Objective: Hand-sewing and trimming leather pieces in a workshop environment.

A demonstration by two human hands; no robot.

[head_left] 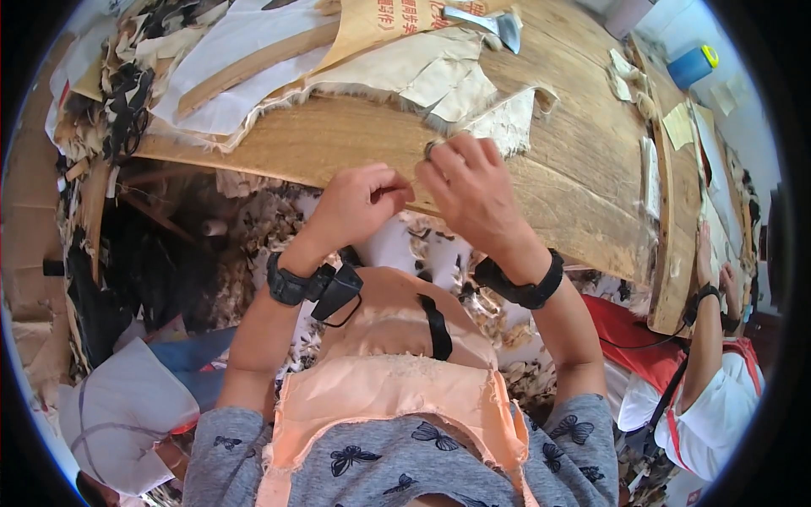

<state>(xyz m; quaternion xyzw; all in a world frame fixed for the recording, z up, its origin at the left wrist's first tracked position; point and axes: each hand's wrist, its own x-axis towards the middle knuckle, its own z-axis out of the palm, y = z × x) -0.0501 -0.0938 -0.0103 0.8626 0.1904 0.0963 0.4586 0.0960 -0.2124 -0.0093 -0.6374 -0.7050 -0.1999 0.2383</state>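
Observation:
My left hand point(359, 207) is over the front edge of the wooden table point(583, 190), its thumb and fingers pinched together. Whatever it grips, if anything, is too small to make out. Close beside it, my right hand point(473, 194) is raised with its fingers curled down and closed. A small dark thing shows at its index finger, but I cannot tell what it is. Just beyond the right hand lies a small cream piece of fur hide point(507, 122), skin side up. Behind it, a larger fur hide point(422, 76) spreads across the table.
An axe-shaped metal tool point(498, 29), printed brown paper point(372, 34) and a curved wooden strip point(253, 68) lie at the back. Fur scraps point(127, 93) heap at left. A blue container point(693, 66) stands far right. Another person's arm point(705, 338) reaches over a neighbouring table.

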